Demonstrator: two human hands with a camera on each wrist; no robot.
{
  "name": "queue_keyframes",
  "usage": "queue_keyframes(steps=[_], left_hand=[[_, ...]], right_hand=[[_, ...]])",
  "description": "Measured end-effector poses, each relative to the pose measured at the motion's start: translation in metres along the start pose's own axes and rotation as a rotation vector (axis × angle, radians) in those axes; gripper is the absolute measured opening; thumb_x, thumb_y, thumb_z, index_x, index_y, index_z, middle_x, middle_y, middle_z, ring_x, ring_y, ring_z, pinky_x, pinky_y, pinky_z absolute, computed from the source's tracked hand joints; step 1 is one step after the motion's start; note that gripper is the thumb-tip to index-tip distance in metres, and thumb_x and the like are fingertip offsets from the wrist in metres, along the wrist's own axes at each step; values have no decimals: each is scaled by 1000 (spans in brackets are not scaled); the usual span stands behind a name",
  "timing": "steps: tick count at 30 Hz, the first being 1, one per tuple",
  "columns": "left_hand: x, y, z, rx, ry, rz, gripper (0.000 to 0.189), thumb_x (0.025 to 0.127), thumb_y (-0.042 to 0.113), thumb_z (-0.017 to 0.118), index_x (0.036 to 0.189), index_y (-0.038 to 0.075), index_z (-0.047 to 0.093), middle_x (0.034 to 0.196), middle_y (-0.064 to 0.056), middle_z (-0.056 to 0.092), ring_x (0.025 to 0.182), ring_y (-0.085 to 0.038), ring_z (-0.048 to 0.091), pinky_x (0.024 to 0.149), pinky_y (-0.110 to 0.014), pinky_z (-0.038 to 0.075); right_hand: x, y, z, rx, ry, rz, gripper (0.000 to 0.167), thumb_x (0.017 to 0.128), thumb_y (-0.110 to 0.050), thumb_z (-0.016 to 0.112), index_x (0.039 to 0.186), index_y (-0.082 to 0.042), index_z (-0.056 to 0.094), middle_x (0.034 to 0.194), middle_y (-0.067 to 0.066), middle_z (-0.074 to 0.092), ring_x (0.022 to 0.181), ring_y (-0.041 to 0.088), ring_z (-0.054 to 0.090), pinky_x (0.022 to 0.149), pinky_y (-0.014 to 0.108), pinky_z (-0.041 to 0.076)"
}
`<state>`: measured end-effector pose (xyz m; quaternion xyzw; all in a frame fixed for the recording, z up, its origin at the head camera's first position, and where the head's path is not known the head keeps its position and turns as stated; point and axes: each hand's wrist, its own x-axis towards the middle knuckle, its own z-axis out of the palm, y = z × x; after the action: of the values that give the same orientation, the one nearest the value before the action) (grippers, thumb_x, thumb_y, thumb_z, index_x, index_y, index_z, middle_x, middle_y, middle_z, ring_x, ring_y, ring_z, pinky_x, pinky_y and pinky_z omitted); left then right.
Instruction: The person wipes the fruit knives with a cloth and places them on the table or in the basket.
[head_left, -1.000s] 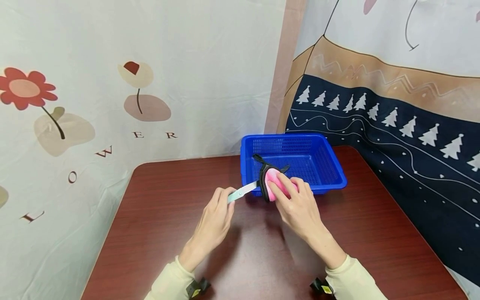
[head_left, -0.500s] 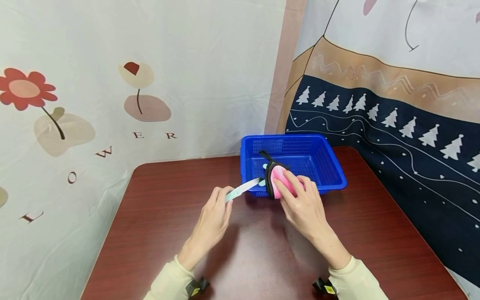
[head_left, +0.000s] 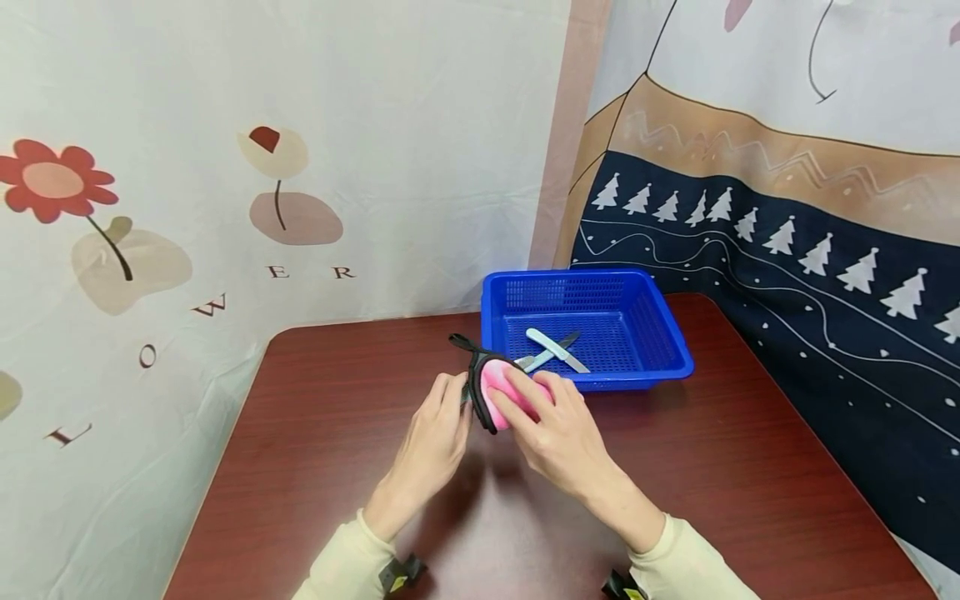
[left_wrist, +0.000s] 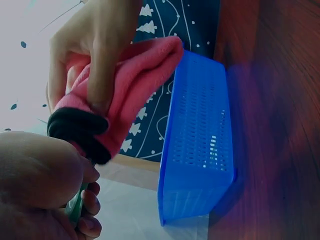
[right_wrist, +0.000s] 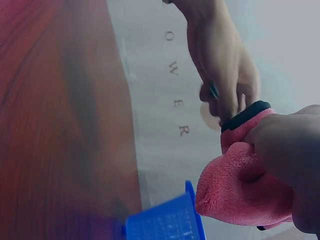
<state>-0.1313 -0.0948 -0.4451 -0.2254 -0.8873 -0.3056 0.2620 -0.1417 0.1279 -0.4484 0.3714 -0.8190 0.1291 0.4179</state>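
My left hand (head_left: pixel 429 446) grips a small knife by its mint-green handle (left_wrist: pixel 75 207), low in front of the basket. Folded about the blade is a pink plush cloth (head_left: pixel 495 390) with black edging and a hanging loop. The fingers and thumb of my right hand (head_left: pixel 561 433) pinch that cloth from the right. Its black edge lies right at my left fingertips, and the blade is hidden inside the fold. In the right wrist view the pink cloth (right_wrist: pixel 235 185) bunches beneath my right hand.
A blue perforated basket (head_left: pixel 678 360) stands at the back of the brown table (head_left: pixel 337 400). Inside it a white-handled knife (head_left: pixel 546 342) crosses a pale blue one (head_left: pixel 537 361). Printed curtains hang behind the table and along its right side.
My right hand has brought the cloth left and toward me, from over the basket onto the knife blade. The knives in the basket are now uncovered. My left hand has stayed nearly in place.
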Motion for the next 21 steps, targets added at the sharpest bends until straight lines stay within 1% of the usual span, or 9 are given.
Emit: queue_keyframes(steps=[3,5,11,16,21], left_hand=[[0,2,0,-4,5,12,27,105,-5,68,132,0,66,106,-11,63,83,-22,63,74,-39,60],[0,2,-1,-12,6,7,26,106,-4,68,132,0,66,106,-11,62,82,-22,63,73,-39,59],[-2,2,-2,-24,-8,-14,31,105,-5,69,136,-3,65,110,-12,64,85,-23,66,75,-39,62],[-3,1,-1,-11,-8,-17,29,106,-3,68,135,-2,65,111,-12,64,86,-23,66,77,-40,62],[-4,0,-2,-16,-18,-38,26,108,-1,67,134,2,66,108,-8,62,83,-19,61,75,-37,59]], right_hand=[[1,-5,1,-8,-16,7,37,112,-18,52,138,-19,80,150,12,71,110,36,65,84,49,58],[2,-6,2,-21,-19,9,37,113,-18,52,137,-19,80,150,11,71,110,35,65,84,49,58],[2,-5,2,-51,-37,23,37,108,-16,55,136,-18,79,149,11,71,109,36,64,83,49,59],[-1,1,1,-66,-57,37,39,106,-15,56,138,-17,78,150,12,71,111,39,65,88,50,59],[-4,10,-2,-76,-63,60,39,108,-16,55,139,-15,77,152,14,70,113,42,64,94,53,59]])
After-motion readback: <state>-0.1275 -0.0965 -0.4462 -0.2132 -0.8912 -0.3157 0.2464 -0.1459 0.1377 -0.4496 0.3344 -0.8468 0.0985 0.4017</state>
